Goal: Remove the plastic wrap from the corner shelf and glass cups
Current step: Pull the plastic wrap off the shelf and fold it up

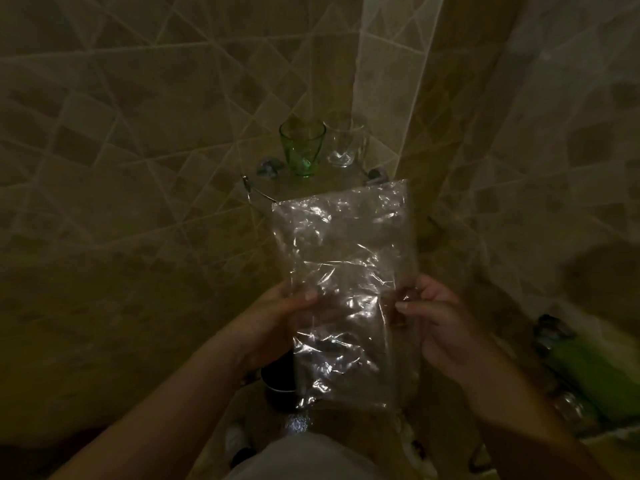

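Dim tiled corner point(145, 161); we hold plastic wrap point(343, 282) upright before us, left hand point(277, 323) and right hand point(436, 320) pinching its side edges. Green cup point(302, 147), clear cup point(344, 142) at back corner of glass corner shelf point(256, 194), front edge hidden by wrap. Dark container point(277, 382) below, blurred.

Plastic wrap point(341, 289): clear, thin, crinkled, glossy w/ bright glints. Green cup point(302, 147): tinted glass, smooth, shiny. Clear cup point(344, 145): colourless glass, smooth. Corner shelf point(277, 188): clear glass plate w/ shiny metal rail & clips. Wall tiles point(138, 168): beige, smooth, dull sheen, pale grout lines.
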{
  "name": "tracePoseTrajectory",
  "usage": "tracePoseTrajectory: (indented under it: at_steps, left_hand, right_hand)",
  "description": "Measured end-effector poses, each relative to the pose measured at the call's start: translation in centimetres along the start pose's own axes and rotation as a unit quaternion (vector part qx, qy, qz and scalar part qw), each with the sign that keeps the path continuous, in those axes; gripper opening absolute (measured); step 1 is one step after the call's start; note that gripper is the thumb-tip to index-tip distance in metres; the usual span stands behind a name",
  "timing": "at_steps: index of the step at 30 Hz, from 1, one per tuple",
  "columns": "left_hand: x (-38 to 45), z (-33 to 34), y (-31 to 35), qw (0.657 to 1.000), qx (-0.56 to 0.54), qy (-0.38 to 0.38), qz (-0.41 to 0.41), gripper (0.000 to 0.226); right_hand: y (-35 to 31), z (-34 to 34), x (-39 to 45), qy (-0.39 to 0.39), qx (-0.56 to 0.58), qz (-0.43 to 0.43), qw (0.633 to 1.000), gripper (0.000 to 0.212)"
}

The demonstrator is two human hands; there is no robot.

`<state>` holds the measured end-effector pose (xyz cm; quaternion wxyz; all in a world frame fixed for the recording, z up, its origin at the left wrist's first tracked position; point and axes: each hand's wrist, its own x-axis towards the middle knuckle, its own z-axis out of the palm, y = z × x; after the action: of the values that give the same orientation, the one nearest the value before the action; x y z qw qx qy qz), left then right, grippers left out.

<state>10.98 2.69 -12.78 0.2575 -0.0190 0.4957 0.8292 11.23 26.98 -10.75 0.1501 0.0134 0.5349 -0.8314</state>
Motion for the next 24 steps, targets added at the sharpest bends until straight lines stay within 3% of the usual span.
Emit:
tracePoseTrajectory:
  at_steps: [3,12,17,21,24]
  left_hand:
    - [-0.1,0.1,-0.1,0.999,0.004,0.025,0.021,0.014]
    - [-1.1,0.4,1.9,0.994,0.087,0.004,0.065,0.018]
    - [-1.2,0.3,2.4,0.995,0.092,0.007,0.045,0.024]
    - [-0.8,-0.3,2.6,0.985,0.151,0.054,0.07,0.022]
    - [-0.5,-0.8,2.9,0.986,0.119,0.055,0.106,0.027]
  right_hand:
    - [0.0,-0.1,0.0,0.01,-0.031,0.001,0.999,0.035]
    - [-0.2,-0.5,-0.3,0.016,-0.058,-0.011,0.998,0.017]
    - [-0.5,-1.8,0.1,0.046,-0.138,-0.049,0.988,0.01]
    - [-1.0,-2.7,0.2,0.026,-0.196,-0.041,0.979,0.019]
    - [-1.3,-3.3,0.3,-0.015,-0.143,-0.036,0.989,0.027]
